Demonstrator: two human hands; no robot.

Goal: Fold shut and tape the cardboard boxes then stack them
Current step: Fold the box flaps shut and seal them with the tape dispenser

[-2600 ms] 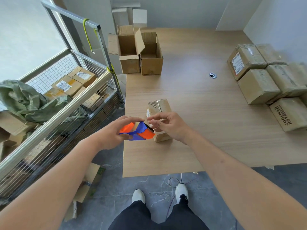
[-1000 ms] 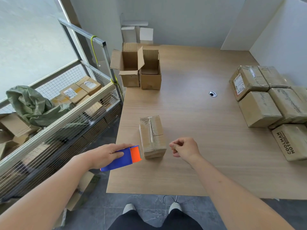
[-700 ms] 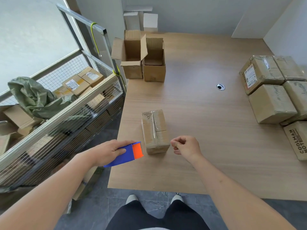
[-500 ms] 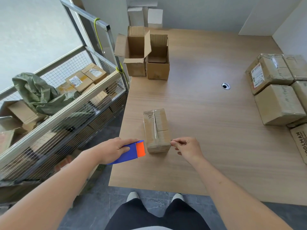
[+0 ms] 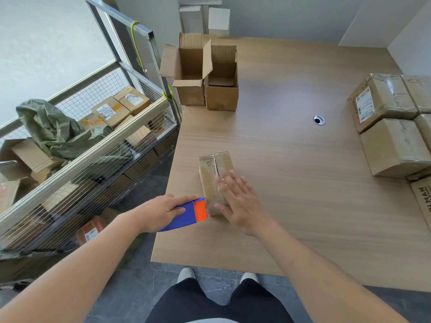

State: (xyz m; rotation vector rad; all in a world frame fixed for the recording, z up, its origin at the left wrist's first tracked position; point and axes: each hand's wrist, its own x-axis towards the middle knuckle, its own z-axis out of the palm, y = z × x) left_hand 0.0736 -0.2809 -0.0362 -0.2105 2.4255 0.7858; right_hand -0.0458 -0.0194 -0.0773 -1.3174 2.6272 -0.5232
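At the table's (image 5: 303, 206) near edge, the right hand (image 5: 242, 203) lies flat, fingers straight, on a closed cardboard box (image 5: 213, 173). At the box's 7 o'clock, the left hand (image 5: 161, 212) grips a tape dispenser (image 5: 186, 214) touching it.

Only readable bit is "OLMAN" on the cardboard box (image 5: 423, 201) cut off at the right edge. The shipping labels on other boxes look too blurry to read.

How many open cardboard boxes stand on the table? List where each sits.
2. One open box at the table's far left corner, flaps up; the other open box touching its right side.
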